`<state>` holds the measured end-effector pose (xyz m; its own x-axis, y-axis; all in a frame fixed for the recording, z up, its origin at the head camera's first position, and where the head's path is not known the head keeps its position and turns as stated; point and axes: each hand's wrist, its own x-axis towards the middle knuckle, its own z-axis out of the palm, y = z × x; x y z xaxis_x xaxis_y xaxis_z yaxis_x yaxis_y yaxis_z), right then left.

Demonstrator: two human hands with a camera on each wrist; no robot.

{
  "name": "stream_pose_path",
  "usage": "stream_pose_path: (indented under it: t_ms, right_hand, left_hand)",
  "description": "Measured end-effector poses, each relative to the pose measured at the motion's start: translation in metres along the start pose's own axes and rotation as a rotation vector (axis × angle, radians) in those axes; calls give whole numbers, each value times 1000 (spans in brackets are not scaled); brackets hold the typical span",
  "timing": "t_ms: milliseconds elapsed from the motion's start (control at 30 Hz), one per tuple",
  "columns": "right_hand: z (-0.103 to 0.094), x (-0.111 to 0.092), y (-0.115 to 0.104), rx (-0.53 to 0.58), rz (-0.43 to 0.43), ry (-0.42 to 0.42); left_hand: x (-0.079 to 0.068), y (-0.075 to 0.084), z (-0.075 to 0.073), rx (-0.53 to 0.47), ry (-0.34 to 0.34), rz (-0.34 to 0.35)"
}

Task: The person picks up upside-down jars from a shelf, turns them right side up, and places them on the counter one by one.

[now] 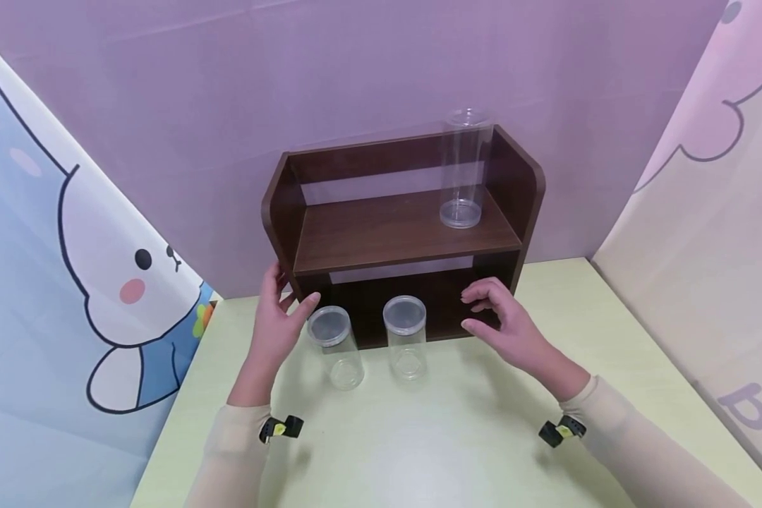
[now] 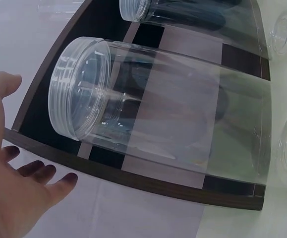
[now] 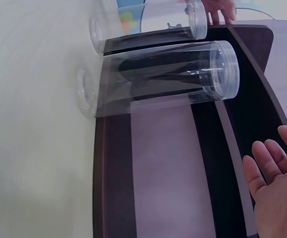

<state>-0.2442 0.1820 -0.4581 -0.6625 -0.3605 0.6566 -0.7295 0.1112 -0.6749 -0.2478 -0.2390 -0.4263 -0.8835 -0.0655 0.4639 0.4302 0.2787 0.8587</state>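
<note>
A dark brown two-tier shelf (image 1: 381, 233) stands at the back of the table. My left hand (image 1: 276, 335) is at its left side panel, fingers spread and curving round toward the outside; whether they touch the panel I cannot tell. Just right of that thumb stands a clear lidded jar (image 1: 343, 353), and a second clear jar (image 1: 408, 342) is upright to the right of it, both in front of the lower tier. My right hand (image 1: 511, 328) hovers before the shelf's lower right part, fingers loosely bent and holding nothing. In the right wrist view, its fingers (image 3: 267, 163) are apart from the jars.
On the upper tier, toward the right, a tall clear jar (image 1: 463, 169) stands upright. The pale green table (image 1: 413, 451) extends in front of the jars. A purple cloth (image 1: 368, 77) hangs behind, with printed cloths (image 1: 127, 317) at both sides.
</note>
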Motion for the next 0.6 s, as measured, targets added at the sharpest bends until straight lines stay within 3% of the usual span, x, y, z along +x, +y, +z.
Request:
stream_pose_path:
  t_ms: [367, 600]
  right_hand:
    - [-14, 14, -8, -73, 4, -3]
    - [-26, 36, -20, -130, -73, 44]
  left_hand:
    - [3, -2, 6, -12, -20, 12]
    - [2, 1, 6, -11, -26, 21]
